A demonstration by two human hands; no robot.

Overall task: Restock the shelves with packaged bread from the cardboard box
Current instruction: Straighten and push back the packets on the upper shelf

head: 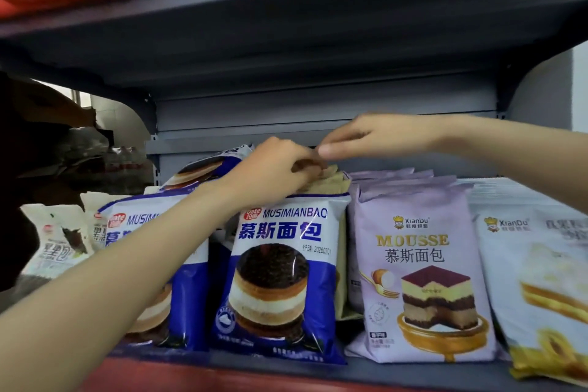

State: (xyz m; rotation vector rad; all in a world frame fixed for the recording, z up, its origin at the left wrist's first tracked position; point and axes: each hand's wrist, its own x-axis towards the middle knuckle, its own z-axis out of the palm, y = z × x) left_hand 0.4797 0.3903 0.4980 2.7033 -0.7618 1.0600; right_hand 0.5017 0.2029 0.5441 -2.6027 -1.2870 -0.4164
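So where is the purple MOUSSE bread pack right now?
In the head view the purple MOUSSE pack stands upright on the shelf, right of centre, between the blue MUSIMIANBAO pack and a white pack.

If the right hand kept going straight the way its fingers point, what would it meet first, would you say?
Most likely the left hand: the right hand points leftward, fingertips almost at the left hand's knuckles above the tan packet. Depth is unclear.

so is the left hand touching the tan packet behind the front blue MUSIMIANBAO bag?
Touching. The head view shows the left hand with fingers curled onto the top edge of the tan packet, no gap visible.
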